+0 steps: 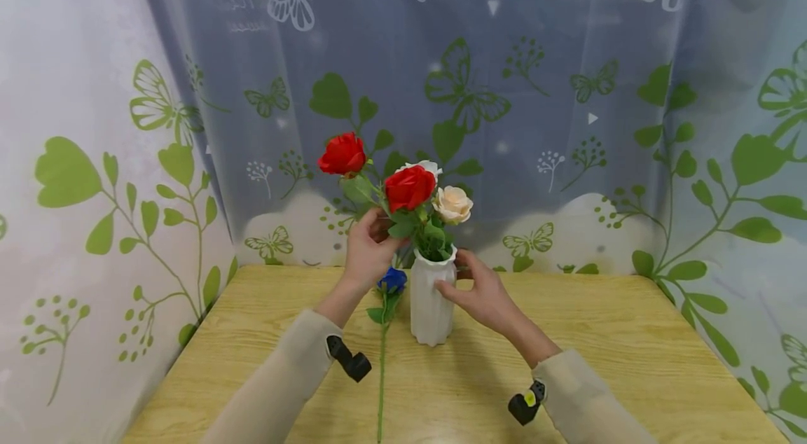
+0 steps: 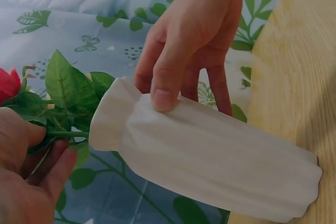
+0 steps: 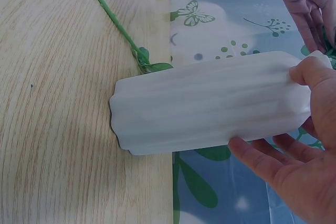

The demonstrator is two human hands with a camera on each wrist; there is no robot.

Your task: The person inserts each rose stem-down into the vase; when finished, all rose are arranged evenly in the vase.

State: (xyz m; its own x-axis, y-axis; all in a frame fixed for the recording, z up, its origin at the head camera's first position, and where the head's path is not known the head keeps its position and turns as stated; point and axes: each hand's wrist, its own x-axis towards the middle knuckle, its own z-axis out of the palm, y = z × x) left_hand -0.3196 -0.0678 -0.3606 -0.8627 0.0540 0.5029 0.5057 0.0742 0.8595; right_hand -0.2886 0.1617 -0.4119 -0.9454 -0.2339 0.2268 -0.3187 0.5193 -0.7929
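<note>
Upright on the table, a white ribbed vase (image 1: 431, 304) holds several roses. My right hand (image 1: 482, 290) grips its upper part, thumb on the near side and fingers around the other; the right wrist view shows the thumb (image 3: 303, 72) by the neck. At the vase's mouth, my left hand (image 1: 368, 248) pinches a green rose stem (image 2: 71, 134) between thumb and fingers. One red rose (image 1: 342, 154) leans out to the left above that hand. Another red rose (image 1: 410, 188), a cream rose (image 1: 452, 204) and a partly hidden white rose (image 1: 424, 168) cluster over the mouth.
A blue rose (image 1: 394, 280) with a long green stem (image 1: 381, 381) lies on the wooden table (image 1: 605, 353), left of the vase. Behind the table hangs a curtain (image 1: 542, 150) printed with leaves and butterflies, which also covers both sides.
</note>
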